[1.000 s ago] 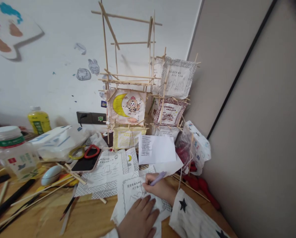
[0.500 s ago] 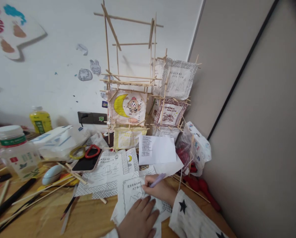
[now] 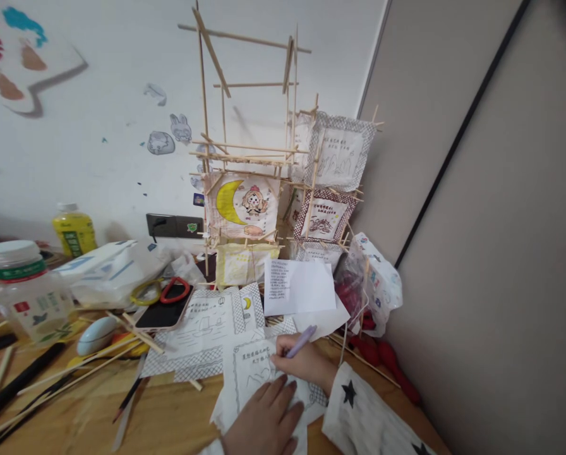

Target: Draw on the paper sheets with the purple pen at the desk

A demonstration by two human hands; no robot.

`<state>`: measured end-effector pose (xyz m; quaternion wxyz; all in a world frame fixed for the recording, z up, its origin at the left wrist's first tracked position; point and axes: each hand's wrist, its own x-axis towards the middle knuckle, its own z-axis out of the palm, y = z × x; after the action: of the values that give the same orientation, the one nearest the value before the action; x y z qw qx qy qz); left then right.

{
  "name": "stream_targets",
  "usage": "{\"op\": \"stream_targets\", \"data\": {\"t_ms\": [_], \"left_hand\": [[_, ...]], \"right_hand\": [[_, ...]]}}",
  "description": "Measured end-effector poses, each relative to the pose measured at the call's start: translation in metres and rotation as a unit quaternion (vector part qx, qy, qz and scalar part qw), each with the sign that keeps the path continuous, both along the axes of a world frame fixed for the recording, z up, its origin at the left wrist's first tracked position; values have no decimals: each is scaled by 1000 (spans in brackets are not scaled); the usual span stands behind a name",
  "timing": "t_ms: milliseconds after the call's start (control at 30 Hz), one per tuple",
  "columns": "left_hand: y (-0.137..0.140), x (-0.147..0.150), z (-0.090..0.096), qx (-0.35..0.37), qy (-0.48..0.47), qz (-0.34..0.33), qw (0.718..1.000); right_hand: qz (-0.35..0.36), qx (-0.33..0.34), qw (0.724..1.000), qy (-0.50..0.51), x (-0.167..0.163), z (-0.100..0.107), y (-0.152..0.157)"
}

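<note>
My right hand (image 3: 306,363) is closed around a light purple pen (image 3: 302,340), its tip hidden behind my fingers. Under it lies a white sheet of paper (image 3: 245,363) with a drawn border, handwritten characters and line drawing. My left hand (image 3: 266,414) rests flat on the lower part of that sheet, fingers spread. Beside it to the left are other drawn sheets (image 3: 202,325), one with a sailing boat. Behind my hands, a white page of handwritten lines (image 3: 302,287) leans against a wooden stick frame (image 3: 247,158) hung with decorated paper panels.
To the left are a phone (image 3: 162,313) under red-handled scissors (image 3: 175,289), a computer mouse (image 3: 97,335), loose wooden sticks (image 3: 79,363), a pencil (image 3: 127,399) and a white-capped jar (image 3: 30,297). A plastic bag (image 3: 380,284) sits at the right by the grey panel.
The view has shifted very slightly, so everything sits a little further left. Both hands keep nearly the same place on the paper, the pen still held.
</note>
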<state>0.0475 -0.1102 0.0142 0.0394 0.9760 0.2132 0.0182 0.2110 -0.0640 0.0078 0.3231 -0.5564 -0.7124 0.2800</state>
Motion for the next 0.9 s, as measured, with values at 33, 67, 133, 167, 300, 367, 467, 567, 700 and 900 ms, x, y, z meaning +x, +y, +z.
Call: {"op": "stream_targets", "data": {"t_ms": [33,67,133,167,300,367,467,567,700,900], "left_hand": [[-1,0,4,4,-3,0,1000],[-3,-1,6,6,-6,0,1000],[-4,-1,8,5,-6,0,1000],[-4,-2,8,4,-4,0,1000],[-1,-1,-3,7,-23,1,1000],[0,1,-9,7,-28,-1,1000],[0,2,-6,6,-16,3,1000],[-3,2,6,-7,4,8,1000],[-6,1,17,-14,5,10,1000],[-4,0,11,-8,-20,1,1000]], "right_hand": [[1,-2,1000,3,0,0,0],[2,-4,1000,5,0,0,0],[6,-7,1000,10,0,0,0],[8,-8,1000,13,0,0,0],[11,-14,1000,21,0,2,-2],[11,-17,1000,19,0,3,-2],[11,-23,999,22,-1,7,-4],[15,-33,999,27,-2,12,-6],[20,-35,999,30,-3,14,-8],[34,-50,997,56,-1,9,-5]]}}
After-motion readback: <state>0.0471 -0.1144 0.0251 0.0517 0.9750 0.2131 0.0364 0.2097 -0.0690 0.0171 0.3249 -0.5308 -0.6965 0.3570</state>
